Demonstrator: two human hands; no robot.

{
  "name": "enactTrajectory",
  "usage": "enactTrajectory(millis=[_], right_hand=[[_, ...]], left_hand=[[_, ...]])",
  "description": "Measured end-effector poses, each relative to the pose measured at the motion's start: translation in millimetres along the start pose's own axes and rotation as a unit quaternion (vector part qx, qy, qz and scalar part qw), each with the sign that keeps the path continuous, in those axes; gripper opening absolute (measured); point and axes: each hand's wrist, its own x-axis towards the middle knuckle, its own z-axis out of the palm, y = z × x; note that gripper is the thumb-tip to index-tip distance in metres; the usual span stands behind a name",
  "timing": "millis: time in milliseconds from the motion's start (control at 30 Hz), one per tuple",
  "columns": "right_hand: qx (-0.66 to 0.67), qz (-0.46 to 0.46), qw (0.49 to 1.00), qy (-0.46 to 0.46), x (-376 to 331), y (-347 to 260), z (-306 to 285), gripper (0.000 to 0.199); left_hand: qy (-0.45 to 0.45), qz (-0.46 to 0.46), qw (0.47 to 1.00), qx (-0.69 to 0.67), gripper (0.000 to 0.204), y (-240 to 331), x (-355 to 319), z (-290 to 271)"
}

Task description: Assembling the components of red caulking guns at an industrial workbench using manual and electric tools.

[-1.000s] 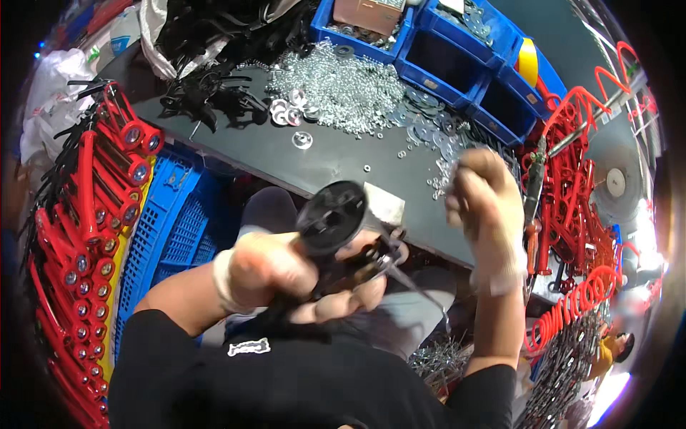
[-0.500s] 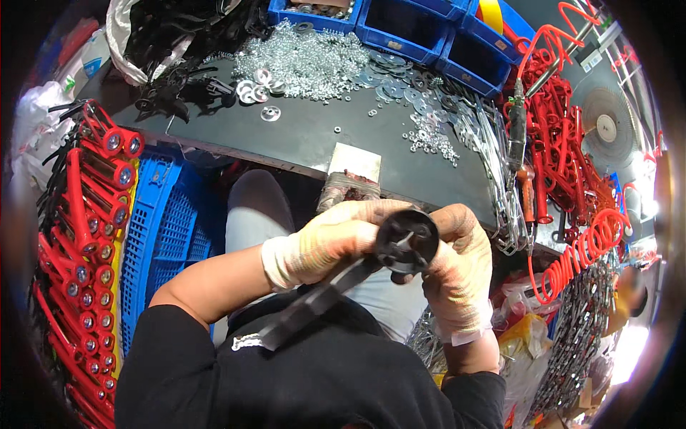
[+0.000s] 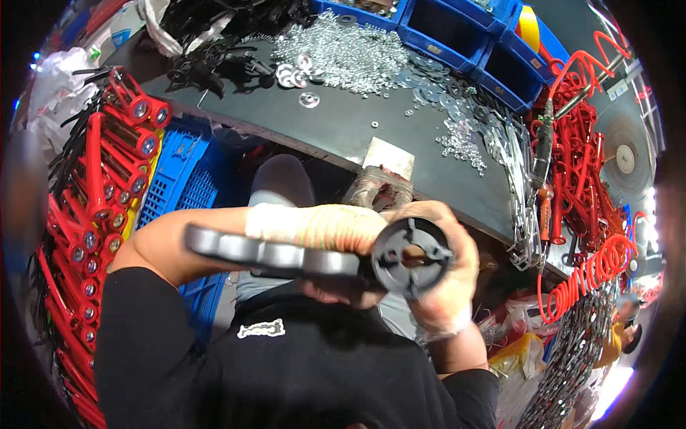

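Observation:
Before my chest I hold a black plastic handle (image 3: 329, 263) with a wavy finger grip and a round, hollow, ribbed end. The grip stretches left, nearly level. My left hand (image 3: 346, 225), in a pale knitted glove, is closed around the part behind the grip; its fingertips are mostly hidden. My gloved right hand (image 3: 455, 275) wraps the right side of the round end, whose hollow face shows with ribs and a central hole. Just beyond my hands, a wrapped block (image 3: 382, 187) with a pale plate (image 3: 388, 157) sits at the edge of the dark table (image 3: 286, 132).
Small springs (image 3: 343, 53), washers (image 3: 309, 100) and metal rods lie on the table, with blue bins (image 3: 446, 36) behind. Red handled parts (image 3: 96, 168) and a blue crate (image 3: 179, 171) are left. A hanging power screwdriver (image 3: 544, 154), red coiled hose (image 3: 586, 286) and red parts (image 3: 572, 157) crowd the right.
The black handle has turned: its grip swung up from lower left to nearly level, and the hollow round face shows more fully. My head view has shifted slightly.

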Motion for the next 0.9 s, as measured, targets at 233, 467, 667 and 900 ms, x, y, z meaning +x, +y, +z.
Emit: enactTrajectory(millis=[233,467,667,900], right_hand=[[0.18,0.172,0.968,0.016,-40.5,100.8,-9.8,0.054],[-0.225,-0.337,0.868,-0.287,-1.5,29.1,9.4,0.028],[-0.214,-0.268,0.847,-0.407,21.6,52.4,-21.1,0.03],[-0.095,-0.213,0.922,-0.31,78.8,28.4,-57.8,0.029]], left_hand=[[-0.127,-0.062,0.928,-0.344,0.042,-108.4,76.8,-47.7],[0.387,0.27,0.87,-0.145,0.026,-102.5,98.3,-8.5],[0.426,0.361,0.767,0.315,0.018,-13.1,48.0,-99.9],[0.442,0.158,0.384,0.795,0.013,150.5,110.1,-233.5]])
